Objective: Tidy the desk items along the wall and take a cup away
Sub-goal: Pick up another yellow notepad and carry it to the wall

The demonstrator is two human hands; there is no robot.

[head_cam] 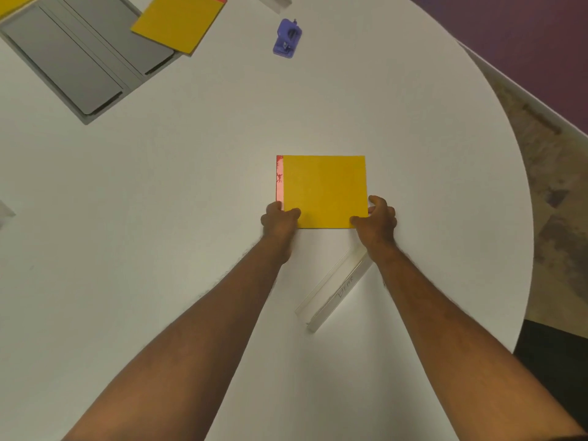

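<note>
A round white table [191, 186] fills nearly the whole view, its curved edge running down the right side from 1 o'clock to 4 o'clock. At 10 to 11 o'clock lies a flat grey rectangular tray or panel [79, 58] with long parallel sections, set at a slant. A yellow square notepad with a red edge strip [179, 22] overlaps its far right corner at about 11 o'clock. At the centre of the view lies a second yellow pad with a pink-red binding strip along its left side [323, 190], flat on the table and squared to the viewer. Both arms reach to it from 6 o'clock. The left hand [280, 219] grips its near left corner, thumb on top and fingers curled at the edge; the right hand [378, 218] pinches the near right corner likewise, fingers bent around the side. At 5 o'clock, partly under the right forearm, a clear plastic strip-shaped sign holder with faint handwriting [334, 291] lies diagonally. At 12 o'clock sits a small purple plastic hole punch [287, 36], well apart from the pads.
</note>
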